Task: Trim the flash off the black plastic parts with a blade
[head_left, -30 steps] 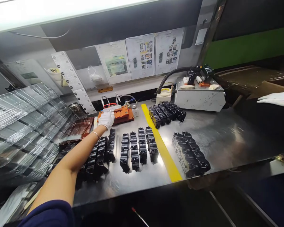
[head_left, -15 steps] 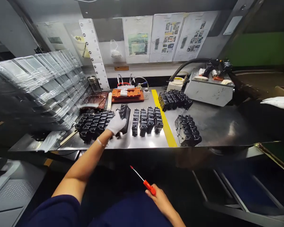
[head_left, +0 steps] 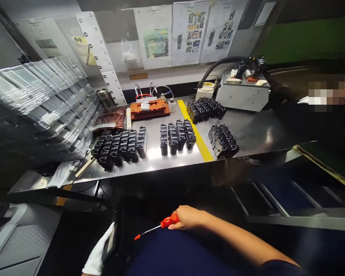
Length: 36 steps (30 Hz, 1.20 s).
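My left hand [head_left: 99, 253], in a white glove, is low at the left, below the bench edge, holding a black part [head_left: 119, 234] that is hard to see against the dark background. Bare, my right hand [head_left: 182, 217] grips a red-handled screwdriver [head_left: 166, 221] whose red tip points down and left, toward that part. Above them on the metal bench [head_left: 152, 163] stand black ribbed parts: a large group [head_left: 115, 147] at the left, a single one [head_left: 142, 142] beside it, and a row [head_left: 177, 137] in the middle.
Two more groups of black parts [head_left: 206, 110] [head_left: 223, 141] lie right of the yellow strip [head_left: 199, 142]. An orange fixture [head_left: 150, 108] and a grey machine [head_left: 244, 94] are behind. Clear trays [head_left: 46, 107] are stacked left. Another person's gloved hand [head_left: 316, 99] is at the right.
My left hand has come down from the bench toward me with a black part. My right hand has risen slightly, and the screwdriver has turned to point down-left. The view has shifted.
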Each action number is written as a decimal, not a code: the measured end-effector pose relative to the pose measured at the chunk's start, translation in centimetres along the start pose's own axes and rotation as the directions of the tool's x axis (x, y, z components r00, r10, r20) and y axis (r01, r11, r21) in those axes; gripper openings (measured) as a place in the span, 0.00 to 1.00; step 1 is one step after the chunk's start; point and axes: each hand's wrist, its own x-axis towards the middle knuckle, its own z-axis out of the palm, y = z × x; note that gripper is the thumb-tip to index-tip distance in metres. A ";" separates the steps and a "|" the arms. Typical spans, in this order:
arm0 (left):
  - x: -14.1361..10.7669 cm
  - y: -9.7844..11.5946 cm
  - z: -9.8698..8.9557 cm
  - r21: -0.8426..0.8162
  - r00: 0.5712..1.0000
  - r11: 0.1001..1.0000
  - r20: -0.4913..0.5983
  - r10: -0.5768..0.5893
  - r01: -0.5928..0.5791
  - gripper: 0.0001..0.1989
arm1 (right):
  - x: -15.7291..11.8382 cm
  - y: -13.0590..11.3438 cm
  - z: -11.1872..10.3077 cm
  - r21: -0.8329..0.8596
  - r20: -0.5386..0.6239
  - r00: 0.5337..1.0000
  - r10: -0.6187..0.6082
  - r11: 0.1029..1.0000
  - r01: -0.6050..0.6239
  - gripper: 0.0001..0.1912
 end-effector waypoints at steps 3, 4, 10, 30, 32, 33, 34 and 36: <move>1.0 1.7 -1.3 0.187 0.992 0.975 -0.012 0.123 -0.119 0.12 | 1.4 -1.2 0.7 -0.042 -0.107 0.990 0.092 0.994 -0.097 0.28; 1.3 2.3 -1.4 0.246 0.988 0.958 -0.006 0.155 -0.149 0.12 | 1.7 -1.4 1.0 -0.042 -0.101 0.990 0.095 0.994 -0.100 0.30; 2.2 5.2 -0.3 0.811 0.808 0.319 0.286 0.516 -0.491 0.17 | 1.0 -0.5 1.4 0.052 -0.066 0.994 0.086 0.995 -0.082 0.31; 5.2 3.7 8.2 0.802 0.763 0.337 0.212 0.610 -0.493 0.33 | 2.0 -1.4 4.0 -0.075 -0.031 0.982 0.188 0.979 -0.189 0.31; 4.9 3.7 8.6 0.802 0.764 0.326 0.234 0.601 -0.501 0.34 | 2.2 -1.6 4.0 -0.087 -0.031 0.983 0.182 0.979 -0.184 0.31; 4.7 3.7 8.7 0.801 0.763 0.321 0.241 0.599 -0.505 0.34 | 2.2 -1.6 4.0 -0.093 -0.034 0.983 0.182 0.978 -0.185 0.31; 4.5 3.7 8.7 0.799 0.762 0.319 0.247 0.599 -0.510 0.34 | 2.4 -1.5 4.0 -0.101 -0.039 0.982 0.184 0.977 -0.187 0.31; 3.9 3.6 8.6 0.782 0.761 0.319 0.283 0.583 -0.536 0.32 | 2.6 -1.2 3.8 -0.101 -0.065 0.977 0.203 0.973 -0.209 0.31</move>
